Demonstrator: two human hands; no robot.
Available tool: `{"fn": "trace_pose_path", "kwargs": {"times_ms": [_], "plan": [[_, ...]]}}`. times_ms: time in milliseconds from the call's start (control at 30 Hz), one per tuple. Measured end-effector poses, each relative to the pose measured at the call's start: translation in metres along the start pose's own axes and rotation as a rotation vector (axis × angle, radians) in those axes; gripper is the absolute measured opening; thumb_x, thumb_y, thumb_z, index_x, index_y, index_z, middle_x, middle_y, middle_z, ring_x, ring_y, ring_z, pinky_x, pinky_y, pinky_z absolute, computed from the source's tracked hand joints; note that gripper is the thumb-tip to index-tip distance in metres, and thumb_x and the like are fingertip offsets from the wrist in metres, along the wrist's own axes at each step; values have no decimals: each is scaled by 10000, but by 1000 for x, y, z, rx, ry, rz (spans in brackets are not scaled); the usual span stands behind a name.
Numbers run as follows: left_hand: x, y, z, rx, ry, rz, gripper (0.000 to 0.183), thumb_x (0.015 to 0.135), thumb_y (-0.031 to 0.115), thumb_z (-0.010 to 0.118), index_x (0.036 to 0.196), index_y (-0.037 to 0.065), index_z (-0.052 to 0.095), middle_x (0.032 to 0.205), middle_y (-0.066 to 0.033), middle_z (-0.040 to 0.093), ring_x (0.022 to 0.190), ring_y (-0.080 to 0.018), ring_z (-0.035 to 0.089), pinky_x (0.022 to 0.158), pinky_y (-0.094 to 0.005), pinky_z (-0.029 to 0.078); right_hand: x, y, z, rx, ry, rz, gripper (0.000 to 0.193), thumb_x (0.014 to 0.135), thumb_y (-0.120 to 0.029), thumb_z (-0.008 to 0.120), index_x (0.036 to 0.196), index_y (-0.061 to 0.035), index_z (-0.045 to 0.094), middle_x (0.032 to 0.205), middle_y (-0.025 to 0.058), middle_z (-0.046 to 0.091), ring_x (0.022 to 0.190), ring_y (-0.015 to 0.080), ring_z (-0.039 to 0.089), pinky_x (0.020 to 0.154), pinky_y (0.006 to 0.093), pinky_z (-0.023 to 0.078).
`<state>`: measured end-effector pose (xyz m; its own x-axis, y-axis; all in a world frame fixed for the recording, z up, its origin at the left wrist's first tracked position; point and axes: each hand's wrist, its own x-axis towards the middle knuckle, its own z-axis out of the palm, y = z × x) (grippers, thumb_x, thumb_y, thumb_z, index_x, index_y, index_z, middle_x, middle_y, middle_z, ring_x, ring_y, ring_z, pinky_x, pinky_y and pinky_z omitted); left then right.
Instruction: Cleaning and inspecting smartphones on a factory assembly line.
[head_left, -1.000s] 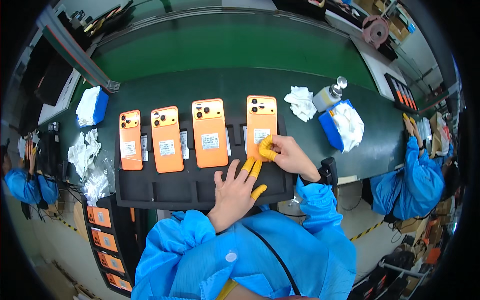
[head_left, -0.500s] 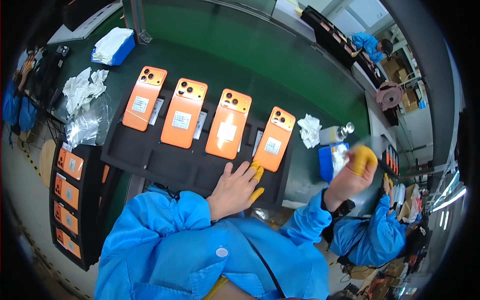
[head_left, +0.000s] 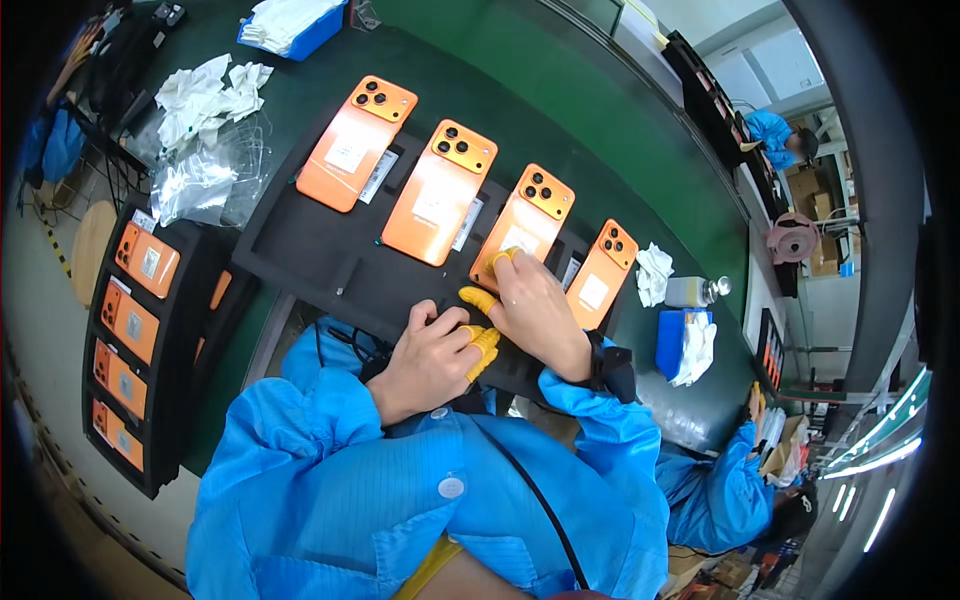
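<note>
Several orange smartphones lie back up in a black foam tray (head_left: 310,262), each with a white label on its back. Over the lower end of the third phone from the left (head_left: 540,205) is my right hand (head_left: 540,310). Its bent forefinger touches the phone, and its thumb stands apart beside the lower edge. My left hand (head_left: 425,360) is at the tray's near edge with its fingers curled in; what they hold, if anything, is hidden. Yellow finger cots cover fingertips on both hands. The first phone (head_left: 345,150), second phone (head_left: 435,205) and rightmost phone (head_left: 595,290) lie untouched.
Crumpled white wipes (head_left: 200,105) and clear plastic bags (head_left: 200,190) lie left of the tray. Below them stands a black rack of orange phones (head_left: 140,265). Right are a blue box of wipes (head_left: 672,345) and a pump bottle (head_left: 690,291). Co-workers sit farther off.
My right hand has come from the raised position at the right down onto the third phone. My left hand has drawn back from the rightmost phone and curled its fingers. The view has shifted.
</note>
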<state>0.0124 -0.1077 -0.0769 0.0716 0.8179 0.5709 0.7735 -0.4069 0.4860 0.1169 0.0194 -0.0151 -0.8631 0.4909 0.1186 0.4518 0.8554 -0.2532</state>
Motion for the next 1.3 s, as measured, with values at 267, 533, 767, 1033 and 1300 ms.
{"fn": "trace_pose_path", "kwargs": {"times_ms": [267, 533, 767, 1033, 1300], "plan": [[0, -3, 0, 34, 5, 55, 102, 623, 129, 669, 695, 65, 635, 702, -45, 535, 895, -226, 520, 809, -413, 336, 5, -8, 12, -78, -23, 7, 236, 700, -75, 696, 880, -2, 562, 779, 138, 534, 713, 317, 573, 627, 430, 465], [5, 4, 0, 169, -20, -102, 139, 675, 179, 678, 773, 84, 654, 919, -42, 618, 1025, -214, 520, 803, -440, 261, 1, 0, 11, -77, -56, 64, 179, 729, -13, 607, 896, 17, 549, 818, 180, 561, 789, 348, 589, 663, 422, 460], [12, 10, 1, 278, 13, -198, 159, 740, 223, 667, 819, 86, 669, 955, -35, 611, 1072, -209, 492, 804, -428, 225, 14, 29, -5, 457, -83, 310, 177, 780, -118, 678, 862, 22, 608, 663, 152, 553, 597, 275, 576, 545, 385, 450], [8, 8, 2, 283, 5, -158, 153, 711, 220, 685, 780, 85, 667, 880, -28, 601, 1046, -210, 511, 789, -426, 220, 3, 10, 9, 13, -14, 33, 174, 752, -128, 688, 900, -39, 664, 751, 143, 508, 721, 308, 578, 622, 412, 461], [7, 8, 3, 273, 8, -163, 153, 703, 218, 684, 775, 85, 665, 878, -29, 600, 1042, -208, 511, 784, -421, 220, 0, 29, 11, 146, -33, -120, 139, 738, -53, 673, 876, -45, 692, 820, 117, 570, 759, 287, 579, 663, 390, 465]]}}
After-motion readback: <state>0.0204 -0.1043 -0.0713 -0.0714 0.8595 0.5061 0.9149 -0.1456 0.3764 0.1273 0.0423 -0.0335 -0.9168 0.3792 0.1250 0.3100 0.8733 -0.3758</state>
